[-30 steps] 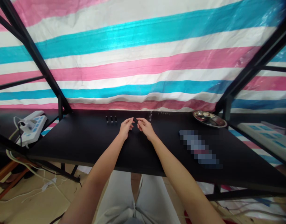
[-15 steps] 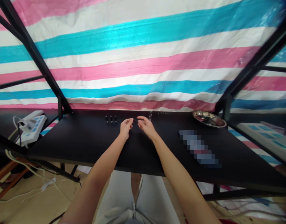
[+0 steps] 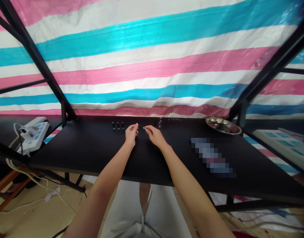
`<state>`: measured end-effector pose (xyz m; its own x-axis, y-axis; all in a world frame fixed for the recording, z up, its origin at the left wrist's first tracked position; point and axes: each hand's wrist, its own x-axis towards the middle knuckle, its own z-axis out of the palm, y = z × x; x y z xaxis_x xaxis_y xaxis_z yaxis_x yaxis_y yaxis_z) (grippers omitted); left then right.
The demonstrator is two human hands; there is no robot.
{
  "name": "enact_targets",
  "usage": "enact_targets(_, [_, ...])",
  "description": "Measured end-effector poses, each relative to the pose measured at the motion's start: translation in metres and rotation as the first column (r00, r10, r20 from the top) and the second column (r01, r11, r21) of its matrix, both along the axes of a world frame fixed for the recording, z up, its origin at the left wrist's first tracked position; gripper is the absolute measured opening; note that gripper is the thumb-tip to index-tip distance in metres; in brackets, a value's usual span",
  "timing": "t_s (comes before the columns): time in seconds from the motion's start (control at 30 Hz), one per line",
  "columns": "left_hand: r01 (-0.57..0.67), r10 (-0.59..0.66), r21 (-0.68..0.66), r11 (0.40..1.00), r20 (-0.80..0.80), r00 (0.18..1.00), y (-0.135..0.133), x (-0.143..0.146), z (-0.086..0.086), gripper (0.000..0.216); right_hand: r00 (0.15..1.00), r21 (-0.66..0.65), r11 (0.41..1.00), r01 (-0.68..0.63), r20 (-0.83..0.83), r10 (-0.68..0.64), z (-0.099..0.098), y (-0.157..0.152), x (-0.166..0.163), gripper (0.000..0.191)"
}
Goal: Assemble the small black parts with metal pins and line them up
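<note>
Both my hands are raised a little above the far middle of the black table (image 3: 92,152). My left hand (image 3: 131,133) and my right hand (image 3: 153,135) pinch the two ends of a small dark rod-like part (image 3: 141,127) between their fingertips. The part is tiny and its shape is hard to make out. Just left of my left hand, three small dark upright pieces (image 3: 117,126) stand in a row on the table. A few more tiny parts (image 3: 160,122) lie behind my right hand near the table's far edge.
A shallow metal dish (image 3: 222,125) sits at the table's far right corner. A blurred-out patch (image 3: 211,160) lies on the right of the table. A white power strip (image 3: 34,132) with cables rests at the left. Black frame bars rise on both sides; a striped tarp hangs behind.
Both hands have moved slightly up and away from me, and the fingertips have drawn a little apart with the small part stretched between them.
</note>
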<state>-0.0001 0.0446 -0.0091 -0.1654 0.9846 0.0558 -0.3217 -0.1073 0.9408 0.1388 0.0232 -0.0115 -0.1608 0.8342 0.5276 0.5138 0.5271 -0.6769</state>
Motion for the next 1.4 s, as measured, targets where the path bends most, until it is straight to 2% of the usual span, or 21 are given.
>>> enact_targets(0.17, [0.043, -0.042, 0.018, 0.999, -0.054, 0.998, -0.002, 0.000, 0.002, 0.037, 0.996, 0.019, 0.998, 0.058, 0.071, -0.059, -0.006, 0.004, 0.002, 0.021])
enact_targets(0.3, [0.100, -0.088, 0.055, 0.994, -0.191, 0.978, -0.006, 0.003, 0.002, 0.034, 0.989, 0.003, 0.996, 0.088, 0.117, -0.088, -0.009, 0.005, 0.003, 0.020])
enact_targets(0.37, [0.085, -0.062, 0.080, 0.993, -0.251, 0.966, -0.008, 0.003, 0.002, 0.031, 0.981, -0.010, 0.995, 0.101, 0.170, -0.098, -0.010, 0.005, 0.004, 0.019])
enact_targets(0.5, [-0.035, 0.068, 0.125, 0.992, -0.269, 0.961, -0.007, 0.001, 0.003, 0.027, 0.926, -0.051, 0.978, 0.203, 0.335, -0.175, -0.006, 0.002, 0.006, 0.012])
enact_targets(0.6, [-0.081, 0.122, 0.145, 0.986, -0.296, 0.947, -0.005, -0.001, 0.003, 0.025, 0.875, -0.110, 0.942, 0.318, 0.416, -0.247, 0.002, -0.001, 0.009, 0.011])
enact_targets(0.7, [-0.046, 0.104, 0.167, 0.985, -0.361, 0.927, -0.003, -0.002, 0.000, 0.025, 0.835, -0.170, 0.885, 0.434, 0.445, -0.324, 0.010, -0.003, 0.015, 0.013])
enact_targets(0.8, [0.023, 0.087, 0.222, 0.975, -0.476, 0.875, -0.005, 0.000, -0.004, 0.024, 0.801, -0.233, 0.814, 0.532, 0.452, -0.394, 0.014, -0.003, 0.022, 0.015])
enact_targets(0.93, [0.186, 0.075, 0.323, 0.928, -0.652, 0.755, -0.011, 0.005, -0.008, 0.019, 0.779, -0.310, 0.728, 0.612, 0.396, -0.486, 0.009, 0.001, 0.032, 0.017])
enact_targets(1.07, [0.280, 0.079, 0.323, 0.904, -0.770, 0.633, -0.012, 0.015, -0.011, 0.016, 0.775, -0.300, 0.716, 0.630, 0.295, -0.559, -0.003, 0.008, 0.037, 0.018])
enact_targets(1.23, [0.255, 0.076, 0.262, 0.931, -0.820, 0.567, 0.005, 0.038, -0.013, 0.015, 0.762, -0.253, 0.720, 0.647, 0.235, -0.603, -0.014, 0.017, 0.042, 0.018])
enact_targets(1.4, [0.108, 0.058, 0.142, 0.984, -0.826, 0.560, 0.026, 0.064, -0.012, 0.014, 0.752, -0.230, 0.718, 0.657, 0.253, -0.608, -0.017, 0.025, 0.046, 0.020])
